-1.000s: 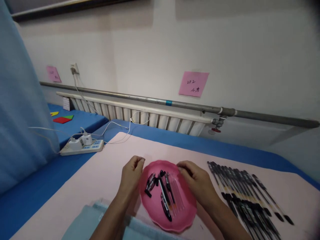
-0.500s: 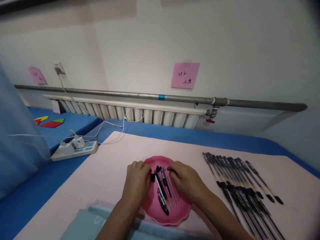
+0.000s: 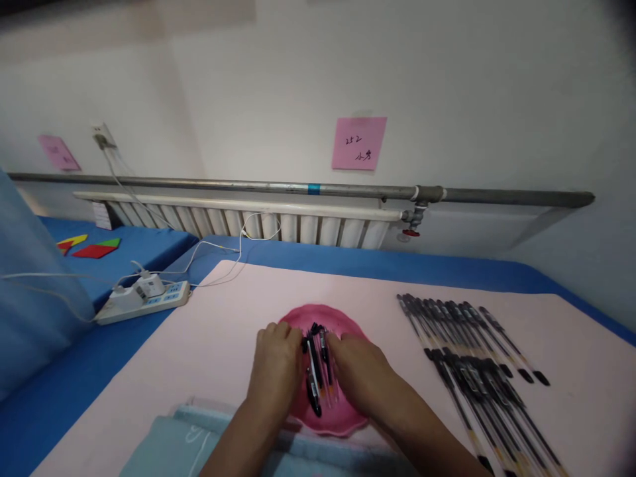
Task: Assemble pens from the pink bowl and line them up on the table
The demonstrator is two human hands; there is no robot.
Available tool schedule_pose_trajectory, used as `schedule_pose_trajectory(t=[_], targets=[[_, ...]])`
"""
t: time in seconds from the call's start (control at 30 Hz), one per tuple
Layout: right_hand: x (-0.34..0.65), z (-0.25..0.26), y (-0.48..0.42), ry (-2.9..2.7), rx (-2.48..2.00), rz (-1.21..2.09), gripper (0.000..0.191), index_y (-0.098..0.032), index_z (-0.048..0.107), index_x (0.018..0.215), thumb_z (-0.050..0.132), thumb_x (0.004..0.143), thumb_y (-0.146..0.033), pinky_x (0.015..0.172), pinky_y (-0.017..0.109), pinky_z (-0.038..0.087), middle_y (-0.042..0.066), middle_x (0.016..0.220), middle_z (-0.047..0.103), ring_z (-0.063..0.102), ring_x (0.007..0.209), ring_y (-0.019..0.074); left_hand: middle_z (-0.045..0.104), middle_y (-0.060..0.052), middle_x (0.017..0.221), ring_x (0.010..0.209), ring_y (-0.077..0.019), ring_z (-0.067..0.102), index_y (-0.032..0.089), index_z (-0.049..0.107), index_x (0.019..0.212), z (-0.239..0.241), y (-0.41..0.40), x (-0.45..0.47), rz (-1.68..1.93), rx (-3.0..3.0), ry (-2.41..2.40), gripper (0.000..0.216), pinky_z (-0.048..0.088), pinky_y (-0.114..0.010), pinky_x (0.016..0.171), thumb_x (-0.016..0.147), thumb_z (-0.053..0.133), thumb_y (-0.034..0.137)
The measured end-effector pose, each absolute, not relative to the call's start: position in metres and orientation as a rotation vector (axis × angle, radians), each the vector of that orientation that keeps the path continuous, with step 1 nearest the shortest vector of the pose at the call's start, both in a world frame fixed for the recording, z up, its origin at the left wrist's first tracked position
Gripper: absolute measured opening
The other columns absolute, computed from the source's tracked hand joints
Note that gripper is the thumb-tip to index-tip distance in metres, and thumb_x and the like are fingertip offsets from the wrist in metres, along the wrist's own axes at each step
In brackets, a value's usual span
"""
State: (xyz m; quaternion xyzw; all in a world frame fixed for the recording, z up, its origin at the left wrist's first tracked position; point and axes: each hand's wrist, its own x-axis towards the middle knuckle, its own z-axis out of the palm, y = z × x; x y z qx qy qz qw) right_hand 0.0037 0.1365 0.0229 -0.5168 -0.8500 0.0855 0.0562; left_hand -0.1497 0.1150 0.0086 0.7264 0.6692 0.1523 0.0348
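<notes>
A pink plate [image 3: 342, 419] with a wavy rim lies in front of me, holding black pen pieces [image 3: 314, 397], small black caps [image 3: 316, 328] and clear pen barrels [image 3: 328, 395]. Over the plate's left side, my left hand [image 3: 276, 363] has its fingers curled in beside a small black piece. My right hand [image 3: 358, 368] is closed at the right of the pile, its fingertips against the clear barrels. What lies inside either hand's fingers is hidden.
Several assembled black-capped pens [image 3: 447, 318] lie in two rows at the right on the pink sheet [image 3: 199, 344]. A folded light-blue cloth [image 3: 171, 440] is at the front. Far left stand a power strip [image 3: 171, 296] with cables and a blue curtain [image 3: 40, 291].
My right hand has moved left and inward over the clear barrels, closing the gap between both hands. My left hand stays by the pile's left side. The view has shifted slightly.
</notes>
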Motion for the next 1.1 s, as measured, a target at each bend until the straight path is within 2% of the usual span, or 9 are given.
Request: schedule_pose_trajectory(t=[0.13, 0.23, 0.37, 0.6, 0.8, 0.87, 0.93, 1.0, 1.1], targets=[[0.002, 0.018, 0.139, -2.577, -1.556, 0.367, 0.027, -0.017, 0.063, 0.093, 0.043, 0.077, -0.009, 0.051, 0.026, 0.035, 0.010, 0.079, 0.072, 0.066, 0.068, 0.0225, 0.066, -0.011, 0.089, 0.084, -0.0260, 0.056, 0.017, 0.065, 0.082, 0.004, 0.112, -0.133, 0.413, 2.273, 1.976, 0.023, 0.034, -0.038, 0.072, 0.082, 0.042, 0.015], [0.002, 0.018, 0.139, -2.574, -1.557, 0.429, 0.032, -0.016, 0.061, 0.099, 0.042, 0.075, -0.006, 0.054, 0.027, 0.037, 0.010, 0.082, 0.072, 0.067, 0.073, 0.0236, 0.067, -0.014, 0.092, 0.089, -0.0295, 0.057, 0.014, 0.066, 0.087, 0.004, 0.110, -0.128, 0.325, 2.241, 1.974, 0.023, 0.036, -0.041, 0.075, 0.082, 0.044, 0.017], [0.004, 0.022, 0.140, -2.563, -1.568, 0.479, 0.029, -0.016, 0.061, 0.097, 0.044, 0.075, -0.008, 0.057, 0.028, 0.037, 0.010, 0.086, 0.072, 0.066, 0.077, 0.0256, 0.068, -0.016, 0.092, 0.091, -0.0323, 0.058, 0.012, 0.067, 0.089, 0.006, 0.111, -0.127, 0.228, 2.192, 1.985, 0.024, 0.038, -0.044, 0.079, 0.079, 0.050, 0.025], [0.008, 0.025, 0.143, -2.493, -1.574, 0.544, 0.024, -0.015, 0.062, 0.092, 0.047, 0.074, -0.009, 0.060, 0.029, 0.036, 0.012, 0.089, 0.070, 0.064, 0.080, 0.0262, 0.069, -0.019, 0.090, 0.085, -0.0318, 0.063, 0.010, 0.068, 0.084, 0.014, 0.114, -0.120, 0.065, 2.147, 2.070, 0.031, 0.043, -0.043, 0.075, 0.083, 0.040, 0.021], [0.010, 0.024, 0.146, -2.299, -1.517, 0.638, 0.029, -0.016, 0.061, 0.102, 0.048, 0.077, -0.012, 0.066, 0.030, 0.036, 0.011, 0.091, 0.069, 0.062, 0.083, 0.0256, 0.064, -0.027, 0.100, 0.082, -0.0352, 0.065, 0.003, 0.063, 0.103, 0.005, 0.116, -0.119, 0.233, 1.837, 2.103, 0.037, 0.045, -0.041, 0.067, 0.083, 0.037, 0.021], [0.010, 0.023, 0.149, -2.197, -1.465, 0.693, 0.038, -0.017, 0.056, 0.112, 0.048, 0.076, -0.011, 0.069, 0.030, 0.037, 0.009, 0.093, 0.068, 0.061, 0.085, 0.0245, 0.064, -0.030, 0.099, 0.083, -0.0371, 0.064, 0.002, 0.063, 0.102, 0.002, 0.117, -0.120, 0.341, 1.771, 2.082, 0.035, 0.044, -0.041, 0.067, 0.081, 0.039, 0.017], [0.010, 0.021, 0.153, -2.078, -1.416, 0.768, 0.043, -0.019, 0.054, 0.117, 0.049, 0.074, -0.011, 0.068, 0.030, 0.038, 0.005, 0.084, 0.068, 0.061, 0.078, 0.0219, 0.065, -0.031, 0.094, 0.081, -0.0383, 0.064, 0.002, 0.064, 0.096, 0.001, 0.118, -0.121, 0.412, 1.733, 2.059, 0.032, 0.043, -0.041, 0.066, 0.078, 0.042, 0.016], [0.011, 0.019, 0.157, -1.938, -1.379, 0.861, 0.039, -0.020, 0.056, 0.111, 0.052, 0.073, -0.012, 0.064, 0.028, 0.039, 0.001, 0.071, 0.065, 0.059, 0.068, 0.0190, 0.066, -0.029, 0.090, 0.079, -0.0373, 0.064, 0.004, 0.065, 0.090, 0.003, 0.118, -0.124, 0.432, 1.724, 2.035, 0.028, 0.042, -0.039, 0.065, 0.078, 0.044, 0.017], [0.011, 0.018, 0.163, -1.694, -1.314, 0.993, 0.018, -0.020, 0.060, 0.090, 0.056, 0.072, -0.019, 0.058, 0.026, 0.040, -0.002, 0.064, 0.060, 0.056, 0.060, 0.0155, 0.067, -0.022, 0.085, 0.076, -0.0312, 0.064, 0.010, 0.062, 0.085, 0.005, 0.114, -0.129, 0.493, 1.728, 2.026, 0.023, 0.039, -0.035, 0.064, 0.080, 0.041, 0.018]])
